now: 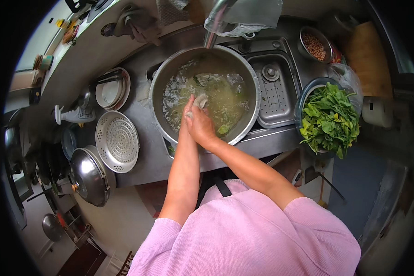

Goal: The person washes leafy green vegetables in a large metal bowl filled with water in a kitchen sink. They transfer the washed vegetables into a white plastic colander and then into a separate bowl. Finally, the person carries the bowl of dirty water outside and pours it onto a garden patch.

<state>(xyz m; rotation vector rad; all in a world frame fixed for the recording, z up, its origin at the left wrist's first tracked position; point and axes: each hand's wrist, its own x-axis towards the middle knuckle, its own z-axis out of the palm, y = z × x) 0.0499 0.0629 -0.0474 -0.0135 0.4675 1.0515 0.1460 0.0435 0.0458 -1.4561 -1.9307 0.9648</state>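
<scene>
A large metal basin (pixel 257 100) holds cloudy, bubbly water with bits of green leaf in it. Over the near left part of that water my two hands are pressed together around a wet, greyish cloth (pixel 201 100). My right hand (pixel 203 127) is closed on the cloth. Against it lies my left hand (pixel 189 107), with its fingers stretched out along the cloth; whether it grips is hard to tell. A faucet (pixel 211 38) reaches over the basin's far rim.
Right of the basin are a sink with a perforated steel tray (pixel 275 89), a bowl heaped with leafy greens (pixel 331 119) and a bowl of peanuts (pixel 314 46). At left stand a steamer insert (pixel 119 141), stacked bowls (pixel 109 91), a spray bottle (pixel 74 115) and a lidded pot (pixel 89 176).
</scene>
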